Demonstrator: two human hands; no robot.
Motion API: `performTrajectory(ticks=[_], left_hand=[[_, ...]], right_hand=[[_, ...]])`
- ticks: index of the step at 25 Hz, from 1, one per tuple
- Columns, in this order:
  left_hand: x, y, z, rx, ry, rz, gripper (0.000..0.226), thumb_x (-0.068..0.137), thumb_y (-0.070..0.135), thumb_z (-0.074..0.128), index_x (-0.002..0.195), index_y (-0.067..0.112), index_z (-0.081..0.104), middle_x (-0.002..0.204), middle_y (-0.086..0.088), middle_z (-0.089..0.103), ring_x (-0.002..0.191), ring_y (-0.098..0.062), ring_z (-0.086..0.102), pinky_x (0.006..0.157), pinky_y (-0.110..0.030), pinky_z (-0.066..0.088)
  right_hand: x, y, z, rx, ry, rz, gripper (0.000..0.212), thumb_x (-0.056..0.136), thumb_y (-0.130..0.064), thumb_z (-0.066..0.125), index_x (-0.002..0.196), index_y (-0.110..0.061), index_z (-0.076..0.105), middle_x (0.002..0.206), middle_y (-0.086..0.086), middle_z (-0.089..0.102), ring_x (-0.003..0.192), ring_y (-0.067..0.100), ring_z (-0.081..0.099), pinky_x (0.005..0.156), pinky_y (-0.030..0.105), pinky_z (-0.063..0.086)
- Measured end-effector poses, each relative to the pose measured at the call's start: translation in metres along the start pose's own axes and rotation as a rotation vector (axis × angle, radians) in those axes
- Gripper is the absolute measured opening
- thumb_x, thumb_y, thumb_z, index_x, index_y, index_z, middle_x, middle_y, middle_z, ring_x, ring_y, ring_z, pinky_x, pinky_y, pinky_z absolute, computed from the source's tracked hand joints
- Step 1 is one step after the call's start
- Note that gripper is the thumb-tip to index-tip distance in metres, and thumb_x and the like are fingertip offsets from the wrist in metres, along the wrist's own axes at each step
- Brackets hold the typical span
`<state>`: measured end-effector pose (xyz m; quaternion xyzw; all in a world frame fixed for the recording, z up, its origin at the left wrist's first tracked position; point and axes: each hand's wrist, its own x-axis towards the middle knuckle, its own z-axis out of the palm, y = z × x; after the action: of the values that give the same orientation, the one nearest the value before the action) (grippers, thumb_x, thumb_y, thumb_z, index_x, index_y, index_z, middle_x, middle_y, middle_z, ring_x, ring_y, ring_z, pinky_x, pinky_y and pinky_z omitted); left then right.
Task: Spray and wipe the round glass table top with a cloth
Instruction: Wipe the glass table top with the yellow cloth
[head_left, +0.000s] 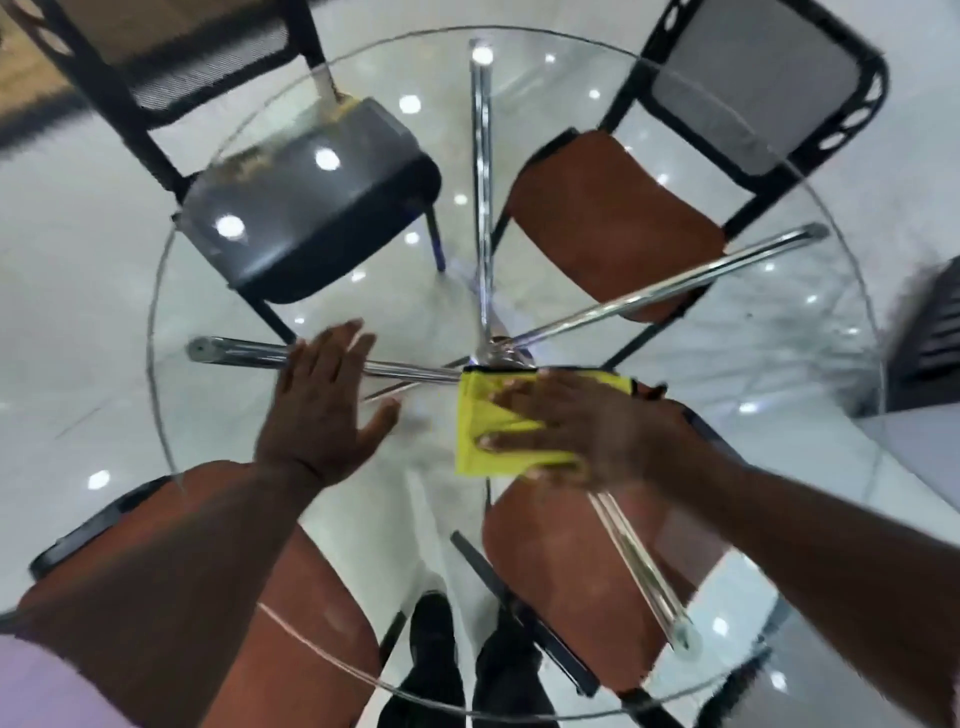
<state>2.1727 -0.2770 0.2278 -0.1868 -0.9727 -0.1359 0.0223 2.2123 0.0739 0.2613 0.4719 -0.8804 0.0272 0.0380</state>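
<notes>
While the right hand (587, 431) presses flat on a folded yellow microfibre cloth (478, 410), fingers spread and straight rather than curled round it, the cloth lies just on the near side of the middle of the round clear glass table (753, 353), almost over the hub where the chrome tube legs (483, 182) meet underneath. The left hand (322, 410) is also released, fingers straight and apart, palm down on the glass to the left of the cloth; motion blur keeps me from telling how hard it bears down.

From where I stand, the wiping looks under way near the centre. No spray bottle is in sight.

Several things could go wrong. A bare palm on the glass will likely leave prints on the very surface being cleaned. Because nothing pinches the cloth, a fast stroke could let it bunch or slide out from under the palm. Reaching for the far rim, above the black padded chair (322, 223) and the orange-seated chair (613, 223), would put body weight onto the glass. The wide pane could flex or shift on its legs.
</notes>
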Motion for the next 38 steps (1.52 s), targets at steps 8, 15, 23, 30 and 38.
performTrajectory(ticks=[8, 15, 23, 30, 38], left_hand=[[-0.06, 0.028, -0.009, 0.093, -0.129, -0.011, 0.09, 0.093, 0.068, 0.039, 0.164, 0.015, 0.025, 0.174, -0.01, 0.02, 0.158, -0.036, 0.025, 0.126, -0.055, 0.02], [-0.231, 0.056, -0.034, 0.021, -0.326, 0.107, 0.088, 0.095, 0.063, 0.05, 0.167, 0.024, 0.016, 0.176, 0.0, 0.01, 0.163, -0.027, 0.012, 0.128, -0.055, 0.022], [-0.247, 0.044, -0.065, 0.005, -0.397, -0.159, 0.087, 0.084, 0.033, 0.075, 0.161, 0.021, 0.035, 0.172, -0.004, 0.028, 0.154, -0.03, 0.035, 0.121, -0.053, 0.038], [-0.203, -0.034, -0.075, -0.2, -0.24, -0.232, 0.065, 0.092, 0.02, 0.069, 0.153, 0.012, 0.048, 0.168, -0.005, 0.036, 0.155, -0.027, 0.033, 0.12, -0.046, 0.037], [-0.205, -0.076, -0.08, -0.43, -0.209, -0.204, 0.048, 0.105, 0.03, 0.05, 0.152, 0.019, 0.051, 0.165, 0.006, 0.041, 0.151, -0.011, 0.034, 0.122, -0.029, 0.03]], right_hand=[[-0.055, -0.113, 0.0, 0.149, 0.061, 1.205, 0.071, 0.104, -0.055, 0.029, 0.166, -0.024, 0.04, 0.168, 0.019, 0.042, 0.152, 0.044, 0.044, 0.124, 0.056, 0.033], [-0.142, -0.12, -0.019, 0.012, 0.021, 0.709, 0.058, 0.103, -0.048, 0.052, 0.159, -0.035, 0.045, 0.159, 0.016, 0.056, 0.145, 0.04, 0.056, 0.12, 0.053, 0.037], [-0.07, -0.221, 0.003, 0.091, -0.088, 0.359, 0.052, 0.111, -0.054, 0.044, 0.161, -0.039, 0.049, 0.168, 0.007, 0.048, 0.15, 0.033, 0.053, 0.122, 0.055, 0.042], [0.044, -0.067, 0.034, 0.147, 0.29, 0.74, 0.057, 0.111, -0.057, 0.042, 0.164, -0.035, 0.037, 0.147, 0.031, 0.061, 0.134, 0.044, 0.06, 0.107, 0.055, 0.052], [0.315, -0.096, 0.059, 0.12, 0.367, 0.613, 0.054, 0.094, -0.041, 0.071, 0.144, -0.02, 0.069, 0.141, 0.017, 0.069, 0.13, 0.04, 0.066, 0.105, 0.045, 0.053]])
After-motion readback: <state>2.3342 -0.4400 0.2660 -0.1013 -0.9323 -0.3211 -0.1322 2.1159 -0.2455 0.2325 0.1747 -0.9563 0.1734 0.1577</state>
